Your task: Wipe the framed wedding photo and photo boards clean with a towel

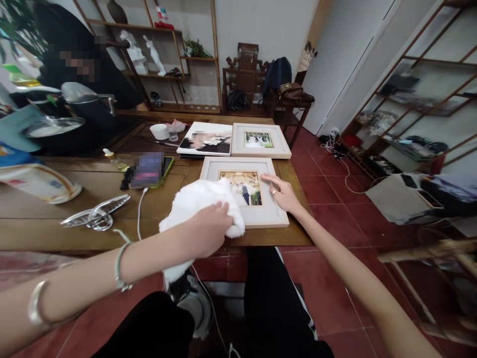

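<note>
A pale wooden picture frame (281, 219) with a small photo in a wide white mount lies flat near the table's front edge. My left hand (210, 228) grips a fluffy white cloth (197, 196), which covers the frame's left side and hangs over the table edge. On the right side of the frame rests my right hand (285, 195), its fingers stretched out beside the photo and a ring on one of them. Behind it lie a second pale frame (281, 141) and a stack topped by a photo print (208, 139).
Scissors (97, 211), a phone (149, 171) on a white cable, a dropper bottle (114, 159) and a white cup (159, 132) occupy the table's left part. A person in black (84, 59) is across the table. A wooden chair (248, 69) holding bags stands behind.
</note>
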Demonstrator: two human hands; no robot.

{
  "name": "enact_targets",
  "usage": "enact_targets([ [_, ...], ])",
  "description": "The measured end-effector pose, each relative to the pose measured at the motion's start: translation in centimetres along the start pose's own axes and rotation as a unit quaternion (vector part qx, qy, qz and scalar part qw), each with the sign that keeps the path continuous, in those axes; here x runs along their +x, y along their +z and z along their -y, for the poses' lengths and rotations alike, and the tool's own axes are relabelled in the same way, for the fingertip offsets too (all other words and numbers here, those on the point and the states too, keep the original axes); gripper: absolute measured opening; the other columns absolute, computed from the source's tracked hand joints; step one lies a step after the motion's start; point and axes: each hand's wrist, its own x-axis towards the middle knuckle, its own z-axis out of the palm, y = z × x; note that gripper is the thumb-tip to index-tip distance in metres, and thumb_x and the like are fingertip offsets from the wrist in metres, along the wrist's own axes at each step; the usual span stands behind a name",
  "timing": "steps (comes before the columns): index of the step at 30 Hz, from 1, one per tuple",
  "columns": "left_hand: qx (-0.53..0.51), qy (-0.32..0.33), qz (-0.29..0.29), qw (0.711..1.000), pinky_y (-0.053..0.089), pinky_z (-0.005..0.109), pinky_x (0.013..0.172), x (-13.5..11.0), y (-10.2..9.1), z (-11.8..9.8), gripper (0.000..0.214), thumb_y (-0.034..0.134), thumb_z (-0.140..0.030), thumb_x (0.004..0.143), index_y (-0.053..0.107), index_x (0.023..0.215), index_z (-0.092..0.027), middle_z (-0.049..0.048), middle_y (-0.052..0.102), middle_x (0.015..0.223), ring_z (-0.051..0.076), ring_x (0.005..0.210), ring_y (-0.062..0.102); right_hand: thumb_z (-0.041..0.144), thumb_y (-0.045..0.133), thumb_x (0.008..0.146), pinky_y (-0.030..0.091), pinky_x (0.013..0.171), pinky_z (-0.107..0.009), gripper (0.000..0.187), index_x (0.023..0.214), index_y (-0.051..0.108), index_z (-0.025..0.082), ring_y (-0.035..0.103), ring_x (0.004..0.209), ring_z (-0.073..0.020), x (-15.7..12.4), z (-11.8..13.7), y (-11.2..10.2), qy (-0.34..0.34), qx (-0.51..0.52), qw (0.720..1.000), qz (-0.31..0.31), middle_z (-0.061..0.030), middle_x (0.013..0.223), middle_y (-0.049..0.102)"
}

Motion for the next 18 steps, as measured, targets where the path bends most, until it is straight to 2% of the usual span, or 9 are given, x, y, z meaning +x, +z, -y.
enact_targets([
  [2,-0.015,0.008,-0.003,1.0,0.047,0.039,0.098,-0.7,-0.3,-1.1,0.03,0.05,-0.005,0.074,0.072,0.095,-0.012,0.0209,0.064,0.122,0.032,0.122,0.055,0.005,0.045,0.076,0.03,0.117,-0.045,0.054,0.12,0.067,0.027,0.048,0.133,-0.0209,0.0,0.0,0.0,-0.001,0.0,1.0,0.002,0.0005,0.136,0.06],
  [5,-0.032,-0.031,-0.011,0.999,0.045,0.04,0.101,0.9,0.2,-0.3,0.039,0.049,-0.003,0.073,0.068,0.106,-0.009,0.0226,0.049,0.141,0.033,0.129,0.049,0.005,0.045,0.076,0.03,0.117,-0.045,0.054,0.12,0.067,0.027,0.048,0.133,-0.0214,0.0,0.0,-0.1,-0.001,0.0,1.0,0.006,-0.0004,0.136,0.059],
  [7,-0.037,-0.066,-0.036,0.996,0.04,0.042,0.106,3.2,1.0,1.6,0.044,0.048,-0.001,0.074,0.065,0.113,-0.007,0.0231,0.037,0.15,0.034,0.137,0.04,0.006,0.046,0.076,0.03,0.117,-0.045,0.054,0.121,0.067,0.028,0.048,0.133,-0.0215,0.0,0.0,-0.1,-0.002,0.0,1.0,0.007,0.0,0.135,0.06],
  [9,-0.031,-0.09,-0.093,0.991,0.033,0.045,0.112,5.6,2.0,4.2,0.044,0.047,0.0,0.074,0.064,0.115,-0.005,0.0238,0.03,0.153,0.036,0.142,0.03,0.007,0.046,0.076,0.03,0.117,-0.045,0.054,0.121,0.066,0.029,0.048,0.133,-0.0212,0.0,0.1,-0.2,-0.004,0.0,1.0,0.008,0.0006,0.136,0.06],
  [12,0.008,-0.098,-0.174,0.98,0.028,0.047,0.114,8.8,2.8,7.9,0.043,0.047,0.0,0.075,0.063,0.114,-0.004,0.0238,0.024,0.156,0.036,0.145,0.022,0.007,0.045,0.076,0.029,0.117,-0.045,0.054,0.122,0.066,0.028,0.047,0.134,-0.0208,0.0,0.1,-0.2,-0.001,-0.003,1.0,0.01,0.0005,0.136,0.059],
  [14,0.03,-0.095,-0.192,0.976,0.027,0.046,0.114,10.0,2.8,9.4,0.043,0.047,0.0,0.075,0.062,0.115,-0.003,0.0246,0.023,0.156,0.035,0.145,0.021,0.007,0.045,0.076,0.03,0.117,-0.045,0.054,0.122,0.066,0.028,0.047,0.133,-0.0209,0.0,0.1,-0.2,0.001,-0.009,1.0,0.009,-0.0002,0.136,0.059],
  [16,0.04,-0.083,-0.185,0.978,0.028,0.044,0.114,10.3,2.4,9.5,0.041,0.047,0.001,0.075,0.062,0.114,-0.002,0.0259,0.026,0.154,0.035,0.145,0.023,0.007,0.045,0.076,0.03,0.117,-0.045,0.054,0.122,0.066,0.027,0.047,0.134,-0.021,0.0,0.0,-0.2,0.0,-0.014,1.0,0.007,-0.0007,0.137,0.058],
  [18,0.04,-0.072,-0.163,0.983,0.032,0.043,0.111,9.6,1.9,8.2,0.038,0.046,0.001,0.076,0.064,0.11,-0.002,0.0264,0.033,0.151,0.034,0.142,0.03,0.006,0.045,0.076,0.03,0.117,-0.045,0.055,0.122,0.066,0.027,0.047,0.133,-0.0209,-0.1,-0.1,-0.1,-0.001,-0.017,1.0,0.006,-0.0005,0.137,0.058],
])
